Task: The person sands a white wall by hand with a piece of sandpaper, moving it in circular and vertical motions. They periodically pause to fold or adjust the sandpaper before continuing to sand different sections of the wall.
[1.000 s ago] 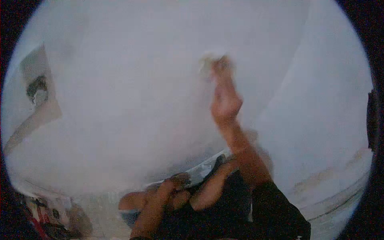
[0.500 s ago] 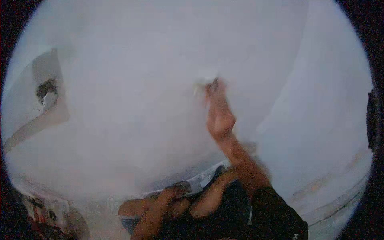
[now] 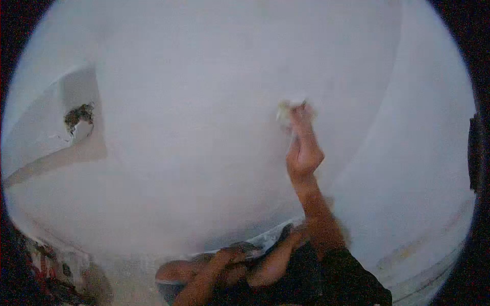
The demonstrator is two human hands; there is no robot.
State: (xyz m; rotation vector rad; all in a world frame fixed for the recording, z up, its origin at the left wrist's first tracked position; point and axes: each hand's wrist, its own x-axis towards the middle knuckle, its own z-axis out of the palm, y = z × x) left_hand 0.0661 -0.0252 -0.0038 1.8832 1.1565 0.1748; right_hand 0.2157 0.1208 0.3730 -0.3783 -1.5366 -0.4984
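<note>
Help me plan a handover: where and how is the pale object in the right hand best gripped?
Probably grip the pale object by its left edge, coming from the left: that part juts past the right hand; blur hides its exact shape.

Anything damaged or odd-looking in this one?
Yes: at far left, a ragged dark patch interrupts the smooth pale surface, well away from the bare right hand. Its jagged outline suggests damage, though I can't tell hole from stain.
</note>
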